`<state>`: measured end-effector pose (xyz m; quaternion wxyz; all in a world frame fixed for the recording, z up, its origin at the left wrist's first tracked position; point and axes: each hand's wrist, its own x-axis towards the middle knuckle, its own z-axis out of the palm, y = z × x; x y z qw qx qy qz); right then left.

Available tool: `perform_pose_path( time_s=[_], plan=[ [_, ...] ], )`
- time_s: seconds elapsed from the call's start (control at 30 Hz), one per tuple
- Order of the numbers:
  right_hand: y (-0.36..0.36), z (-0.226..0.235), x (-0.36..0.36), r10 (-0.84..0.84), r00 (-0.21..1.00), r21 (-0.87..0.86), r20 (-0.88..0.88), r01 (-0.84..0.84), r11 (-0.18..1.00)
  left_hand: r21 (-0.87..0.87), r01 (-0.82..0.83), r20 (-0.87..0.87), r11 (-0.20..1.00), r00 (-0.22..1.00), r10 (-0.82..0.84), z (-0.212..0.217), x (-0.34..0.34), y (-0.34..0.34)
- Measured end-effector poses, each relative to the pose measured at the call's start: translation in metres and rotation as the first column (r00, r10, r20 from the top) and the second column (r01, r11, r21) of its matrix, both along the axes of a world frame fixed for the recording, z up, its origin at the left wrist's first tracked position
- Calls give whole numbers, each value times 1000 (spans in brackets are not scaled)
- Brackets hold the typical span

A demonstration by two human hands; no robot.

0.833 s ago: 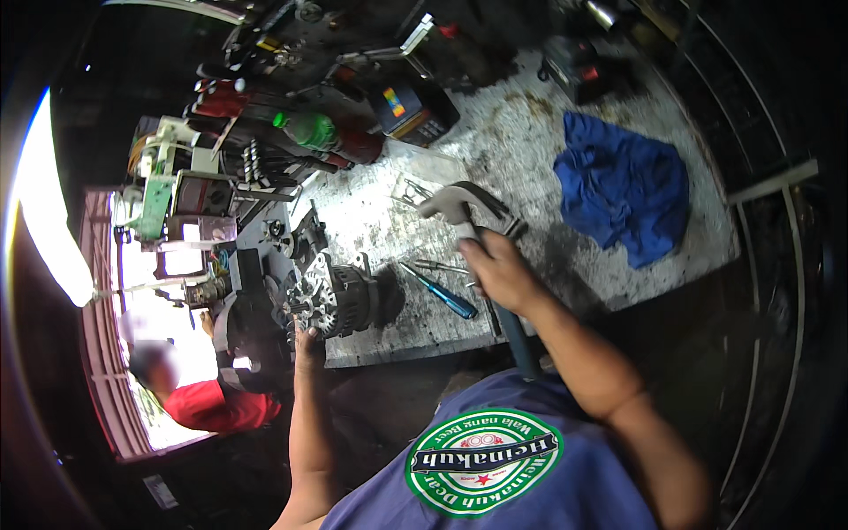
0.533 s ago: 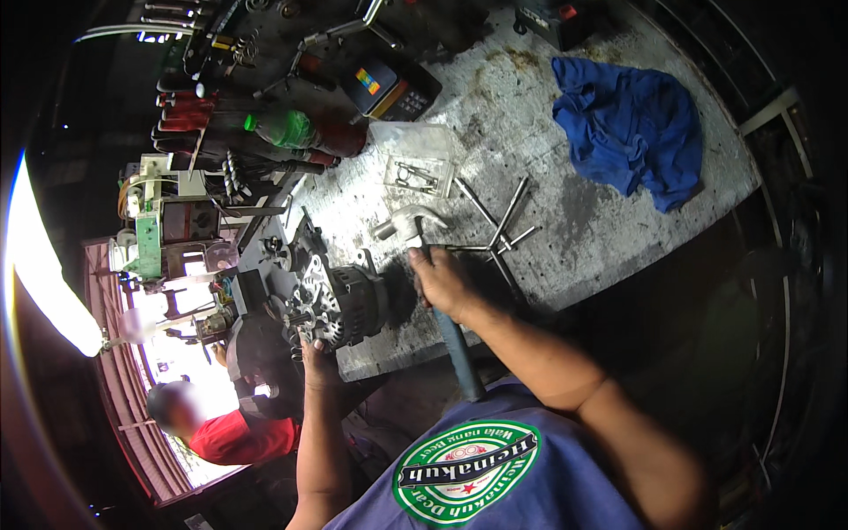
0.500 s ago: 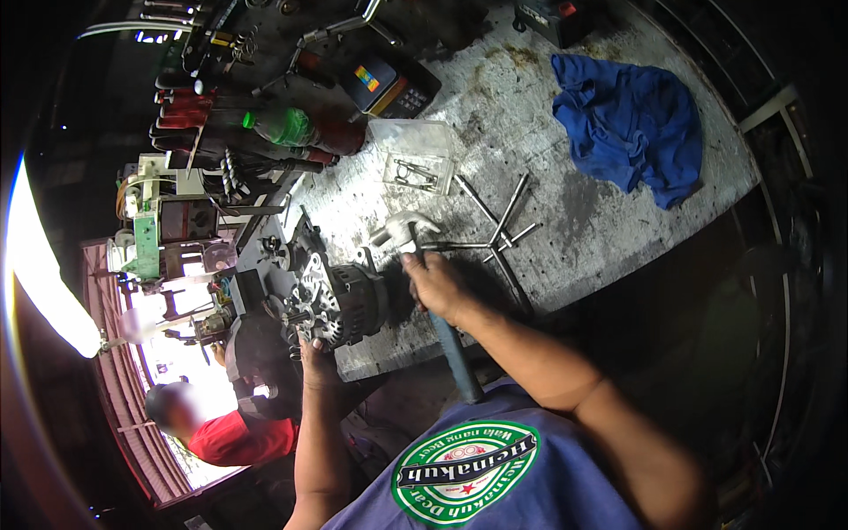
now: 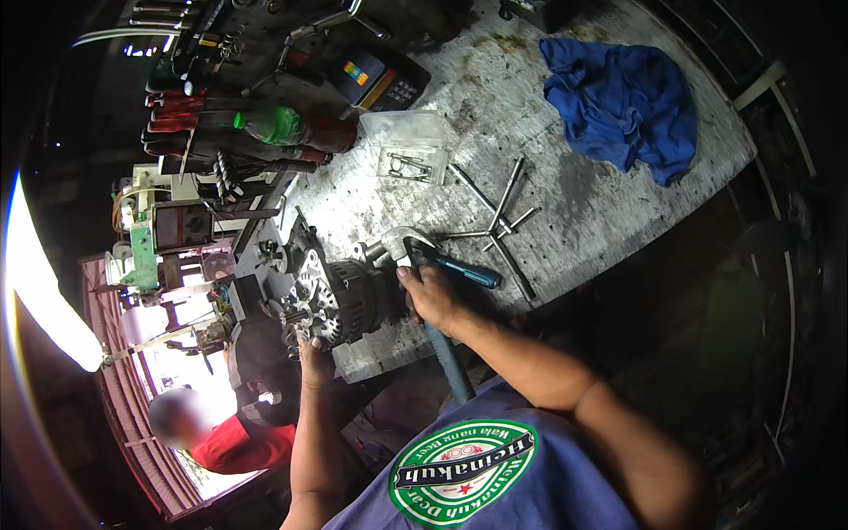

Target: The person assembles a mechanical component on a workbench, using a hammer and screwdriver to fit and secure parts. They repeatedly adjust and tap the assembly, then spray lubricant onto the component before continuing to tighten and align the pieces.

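My right hand point(image 4: 431, 299) is closed around a claw hammer point(image 4: 450, 367) near its head, the dark blue handle pointing back toward my shirt. The metal head is right beside the rear of an alternator point(image 4: 351, 296); whether they touch I cannot tell. My left hand point(image 4: 313, 360) grips the alternator's near front edge, thumb showing and the other fingers mostly hidden. The alternator lies on its side at the bench's left edge, its shaft facing left. Just right of the hammer lies a blue-handled screwdriver point(image 4: 470, 271), partly covered by my right hand.
Crossed metal wrenches point(image 4: 500, 224) and a clear plastic box point(image 4: 402, 146) with small parts rest on the workbench point(image 4: 609, 221). A blue cloth point(image 4: 623, 106) is at far right. A green bottle point(image 4: 269, 125) stands near racked tools. Someone in red point(image 4: 243, 448) is at lower left.
The hammer head has moved slightly left and down, closer to the alternator's rear. The blue screwdriver handle now shows beside my right hand. My left hand keeps its grip.
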<state>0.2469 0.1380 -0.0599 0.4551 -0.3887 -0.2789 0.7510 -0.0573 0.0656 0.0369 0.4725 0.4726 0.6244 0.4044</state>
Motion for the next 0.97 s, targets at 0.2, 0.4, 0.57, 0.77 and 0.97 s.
perform_pose_path(
  time_s=[0.2,0.4,0.57,0.77,0.97],
  plan=[
    [-6,-1,-1,-129,978,-113,-164,111,987,-58,-35,81,998,996,40,4,2,0],
    [-2,-8,3,-12,995,134,97,-1,991,-73,-34,57,997,998,39,5,2,-1],
    [-2,-5,8,52,991,89,120,-63,994,-86,-45,45,995,998,49,2,-10,-1],
    [20,16,38,103,977,142,187,-130,981,-77,31,58,997,998,-27,0,-30,3],
    [124,65,63,491,793,85,361,-552,830,-100,114,123,989,987,-101,-1,-49,13]
  ],
)
